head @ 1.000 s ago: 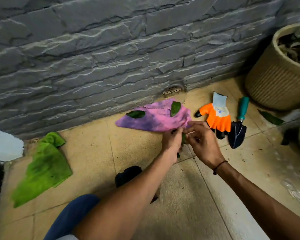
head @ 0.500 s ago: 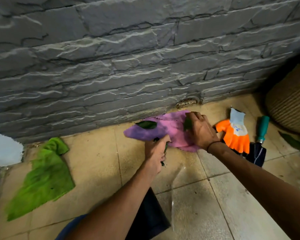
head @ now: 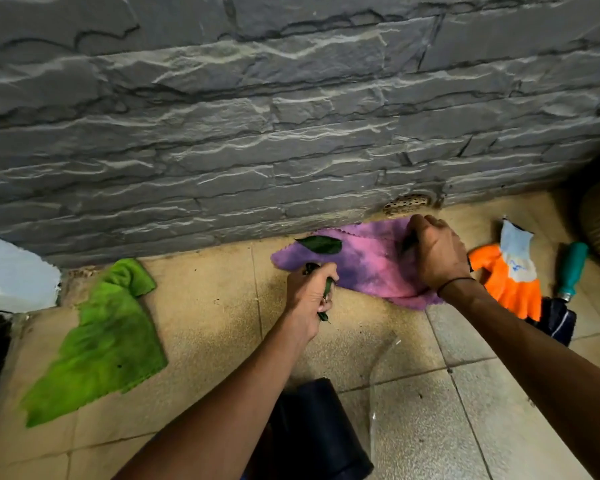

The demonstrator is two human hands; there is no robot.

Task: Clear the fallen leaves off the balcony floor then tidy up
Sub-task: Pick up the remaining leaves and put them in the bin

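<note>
Leaves (head: pixel 326 289) clenched in L hand (head: pixel 309 296); R hand (head: pixel 437 254) pinching leaf (head: pixel 408 242) on fuzzy purple cloth (head: pixel 368 268).

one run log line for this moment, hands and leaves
left hand: holds picked leaves | right hand: pinching leaf on purple cloth | remaining leaf: on cloth's left part

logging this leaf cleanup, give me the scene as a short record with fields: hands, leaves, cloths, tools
left hand: left hand grips picked-up leaves
right hand: right hand pinches a dark leaf on the purple cloth
loose leaf: one leaf lies on the purple cloth's left end
other cloth: green cloth on the floor, left
tools: orange glove and trowel, right, by the wall
</note>
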